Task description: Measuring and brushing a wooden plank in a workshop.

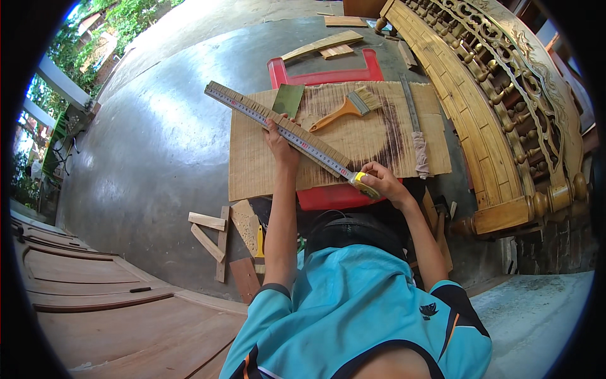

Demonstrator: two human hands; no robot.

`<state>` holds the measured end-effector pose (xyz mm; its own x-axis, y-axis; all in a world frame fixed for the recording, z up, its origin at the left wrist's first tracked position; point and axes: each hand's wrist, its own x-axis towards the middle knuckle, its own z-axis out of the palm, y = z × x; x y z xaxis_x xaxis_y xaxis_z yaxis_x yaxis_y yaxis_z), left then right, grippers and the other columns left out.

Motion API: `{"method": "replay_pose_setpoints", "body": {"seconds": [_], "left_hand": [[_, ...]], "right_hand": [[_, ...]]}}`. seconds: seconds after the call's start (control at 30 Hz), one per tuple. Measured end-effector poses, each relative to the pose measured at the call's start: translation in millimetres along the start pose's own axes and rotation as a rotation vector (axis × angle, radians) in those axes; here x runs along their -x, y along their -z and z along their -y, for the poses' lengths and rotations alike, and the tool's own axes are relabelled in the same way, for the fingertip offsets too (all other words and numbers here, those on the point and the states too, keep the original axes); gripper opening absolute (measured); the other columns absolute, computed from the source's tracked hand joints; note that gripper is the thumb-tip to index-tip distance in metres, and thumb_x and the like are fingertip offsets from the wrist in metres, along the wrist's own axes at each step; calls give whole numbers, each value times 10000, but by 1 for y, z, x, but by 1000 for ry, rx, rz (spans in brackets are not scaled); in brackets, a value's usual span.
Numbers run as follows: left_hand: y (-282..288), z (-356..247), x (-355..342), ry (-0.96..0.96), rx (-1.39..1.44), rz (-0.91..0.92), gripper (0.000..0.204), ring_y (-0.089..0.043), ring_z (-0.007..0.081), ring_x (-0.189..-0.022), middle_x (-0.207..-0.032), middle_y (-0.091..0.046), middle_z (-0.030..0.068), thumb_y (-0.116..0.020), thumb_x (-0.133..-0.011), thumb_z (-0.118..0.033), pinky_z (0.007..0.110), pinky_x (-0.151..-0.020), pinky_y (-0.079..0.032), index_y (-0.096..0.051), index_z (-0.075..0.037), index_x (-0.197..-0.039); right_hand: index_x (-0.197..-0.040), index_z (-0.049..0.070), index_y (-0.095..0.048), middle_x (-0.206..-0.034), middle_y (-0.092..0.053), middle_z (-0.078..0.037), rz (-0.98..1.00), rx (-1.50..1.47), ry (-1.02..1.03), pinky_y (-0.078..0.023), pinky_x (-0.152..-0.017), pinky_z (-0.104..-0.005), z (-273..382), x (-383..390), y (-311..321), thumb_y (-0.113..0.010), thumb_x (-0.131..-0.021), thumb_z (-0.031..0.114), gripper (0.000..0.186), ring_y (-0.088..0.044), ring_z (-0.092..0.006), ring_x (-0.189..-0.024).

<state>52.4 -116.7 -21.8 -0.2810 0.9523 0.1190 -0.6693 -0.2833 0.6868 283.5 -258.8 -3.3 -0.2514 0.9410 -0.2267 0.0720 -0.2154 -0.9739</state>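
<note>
Tape measure (pixel 362 184) above cardboard (pixel 252 174); glossy grey floor (pixel 158 158).

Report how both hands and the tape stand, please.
Left hand holding ribbed strip. Right hand on tape measure, blade out along strip. Brush close by, on cardboard.

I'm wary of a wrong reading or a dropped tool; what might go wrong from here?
The tape blade might shift along the long strip if the left hand or the right hand slips.

The brown sheet overhangs the red stool, so its right side could dip under pressure and let the wrapped-handle tool slide off.
</note>
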Motion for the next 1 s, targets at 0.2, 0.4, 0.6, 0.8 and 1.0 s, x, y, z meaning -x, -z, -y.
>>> {"method": "replay_pose_setpoints", "body": {"seconds": [0.2,0.4,0.6,0.8,1.0], "left_hand": [[-1,-1,2,4,-23,-15,396,-573,203,-840,-980,-527,96,-448,-962,-422,356,-752,-520,-394,-53,-1097],[6,1,-5,50,190,3,290,-579,164,-748,-880,-554,54,-575,-920,-330,317,-669,-528,-421,-107,-1023],[2,-1,-3,64,140,-28,268,-552,161,-753,-848,-531,38,-585,-912,-315,326,-709,-504,-471,-82,-975],[1,-3,-4,89,159,-20,250,-561,171,-742,-840,-544,48,-542,-931,-321,325,-695,-509,-441,-95,-963],[-4,-4,-1,48,85,-46,252,-575,182,-724,-862,-559,56,-509,-938,-320,326,-679,-511,-426,-84,-974]], "right_hand": [[-1113,4,-472,-980,-583,-113,20,-76,47,-498,-742,-274,-7,-1,-5,-663,-804,394,533,-605,-155,-857],[-1124,9,-465,-983,-568,-108,26,-106,28,-506,-719,-283,-6,3,-8,-652,-803,376,521,-596,-153,-847],[-1111,9,-487,-929,-591,-104,-22,-148,58,-495,-677,-270,-4,6,-14,-651,-809,328,469,-591,-139,-780],[-1127,23,-479,-975,-575,-111,-18,-146,-1,-545,-644,-280,0,5,-9,-621,-820,341,465,-620,-162,-825],[-1095,-1,-519,-884,-608,-107,-33,-137,26,-516,-655,-276,6,-6,-18,-637,-820,340,454,-611,-147,-775]]}}
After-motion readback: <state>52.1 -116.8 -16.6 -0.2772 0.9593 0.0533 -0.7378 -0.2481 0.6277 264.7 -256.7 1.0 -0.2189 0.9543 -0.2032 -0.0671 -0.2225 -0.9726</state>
